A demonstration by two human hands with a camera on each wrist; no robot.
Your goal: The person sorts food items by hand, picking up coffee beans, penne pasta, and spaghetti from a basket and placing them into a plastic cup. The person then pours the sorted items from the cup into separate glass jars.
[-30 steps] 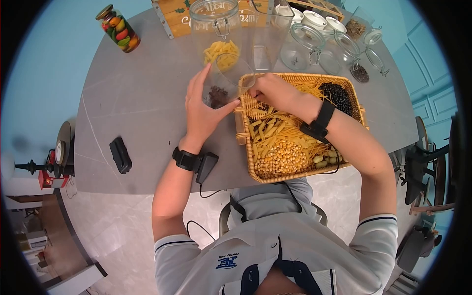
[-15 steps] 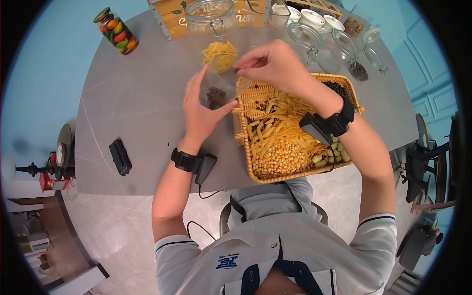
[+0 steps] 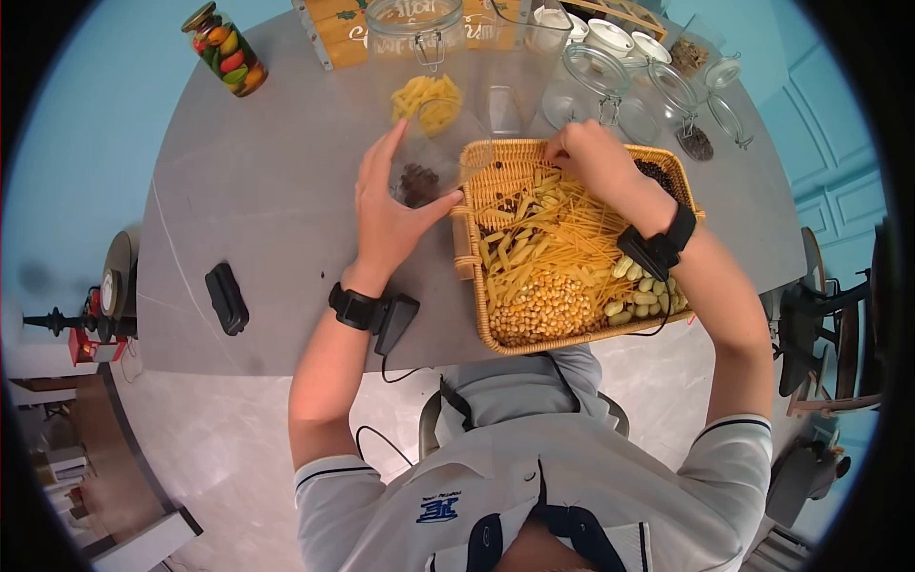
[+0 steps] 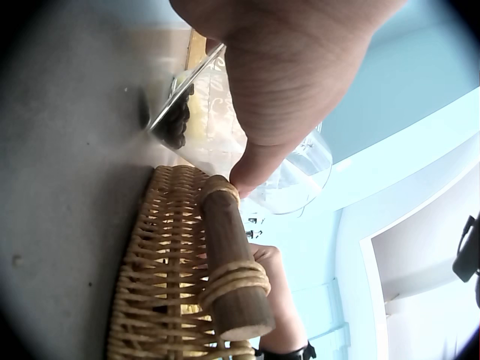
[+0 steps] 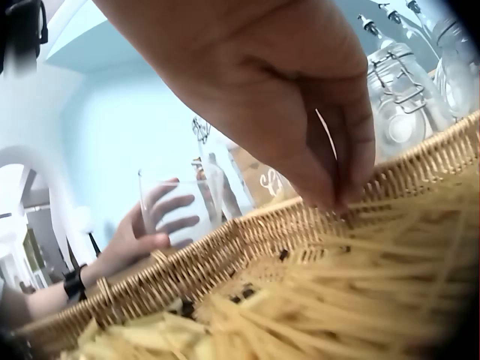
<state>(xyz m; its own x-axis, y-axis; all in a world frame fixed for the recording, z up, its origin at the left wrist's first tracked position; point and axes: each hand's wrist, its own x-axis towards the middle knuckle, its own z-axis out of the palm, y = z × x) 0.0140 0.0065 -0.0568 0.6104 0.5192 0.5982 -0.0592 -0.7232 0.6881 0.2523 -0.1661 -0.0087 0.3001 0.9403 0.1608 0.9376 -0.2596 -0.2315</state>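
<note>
My left hand holds a clear container tilted beside the wicker basket, thumb near the basket's wooden handle. Dark brown pieces lie at the bottom of the container. Over the basket's far side is my right hand; in the right wrist view its thumb and fingertips meet on a small dark piece, just above the pasta. The basket holds spaghetti, penne, corn kernels, peanuts and black beans. Small dark bits lie scattered among the pasta.
Behind the container stands a clip-top jar with penne in it. More open glass jars line the back right, near white lidded pots. A jar of colourful peppers and a black case are on the left.
My right hand rose from the basket to the container's mouth, then moved back down to the right over the basket's far side. The left hand keeps the container in nearly the same place.
</note>
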